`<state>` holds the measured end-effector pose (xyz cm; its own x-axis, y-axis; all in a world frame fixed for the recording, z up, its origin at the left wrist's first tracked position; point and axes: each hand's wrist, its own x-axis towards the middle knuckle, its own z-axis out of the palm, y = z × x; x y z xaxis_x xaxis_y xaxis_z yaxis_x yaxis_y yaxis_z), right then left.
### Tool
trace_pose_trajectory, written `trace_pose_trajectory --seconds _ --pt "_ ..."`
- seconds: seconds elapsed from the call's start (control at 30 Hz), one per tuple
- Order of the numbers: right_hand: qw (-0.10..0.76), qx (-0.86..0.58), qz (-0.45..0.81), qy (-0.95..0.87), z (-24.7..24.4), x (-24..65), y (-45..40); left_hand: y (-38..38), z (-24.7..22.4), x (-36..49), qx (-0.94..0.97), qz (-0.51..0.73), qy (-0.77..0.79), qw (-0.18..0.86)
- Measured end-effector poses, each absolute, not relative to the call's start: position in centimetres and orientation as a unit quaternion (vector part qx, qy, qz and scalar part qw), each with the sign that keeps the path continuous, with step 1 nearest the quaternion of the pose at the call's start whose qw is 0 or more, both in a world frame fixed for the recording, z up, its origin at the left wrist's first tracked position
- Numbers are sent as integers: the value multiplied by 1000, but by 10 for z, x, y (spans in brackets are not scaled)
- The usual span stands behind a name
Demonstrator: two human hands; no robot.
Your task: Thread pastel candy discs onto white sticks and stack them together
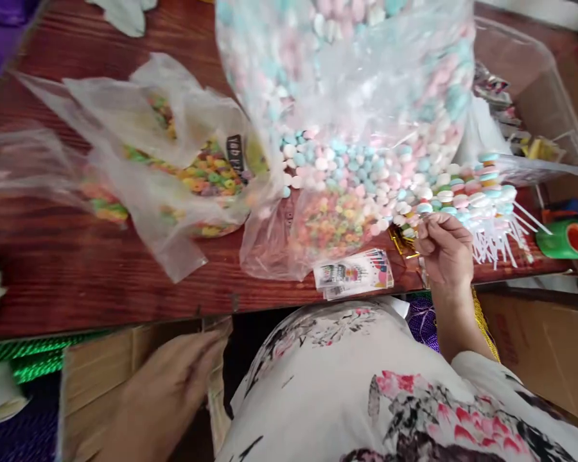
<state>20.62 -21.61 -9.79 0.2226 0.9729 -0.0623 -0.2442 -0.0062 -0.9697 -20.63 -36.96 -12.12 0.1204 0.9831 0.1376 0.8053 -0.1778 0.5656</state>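
The right hand [444,249] is at the worktop's [77,282] near edge, its fingers curled and pinching a small piece beside the row of pastel lollipops [467,196] lying toward the right end. The left hand [168,391], blurred, hangs below that edge over a cardboard box [91,372]; its grip cannot be told.
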Motion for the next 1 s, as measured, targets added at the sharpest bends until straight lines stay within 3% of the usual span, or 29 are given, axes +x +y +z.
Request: trace_pose_trajectory --seconds 0.1,0.27,0.37,0.53,0.8,0.9,1.0 --pt "614 -528 397 -432 -104 203 -223 -302 -109 -92 850 241 409 228" --pt "491 -572 163 -636 -113 221 -238 -255 -126 11 924 45 376 50" --pt "448 -608 75 -651 -112 247 -242 -252 -148 9 941 64 332 -12" --pt "418 -642 -19 -642 -102 264 -237 -241 -167 -13 928 252 273 -33" --pt "342 -674 -144 -639 -67 270 -233 -252 -161 -16 913 243 328 -29" --pt "251 -721 -228 -604 -43 293 -226 -252 -159 -19 915 237 326 -31" --pt "88 -767 -233 -591 -25 302 -216 -246 -154 -21 907 241 341 -43"
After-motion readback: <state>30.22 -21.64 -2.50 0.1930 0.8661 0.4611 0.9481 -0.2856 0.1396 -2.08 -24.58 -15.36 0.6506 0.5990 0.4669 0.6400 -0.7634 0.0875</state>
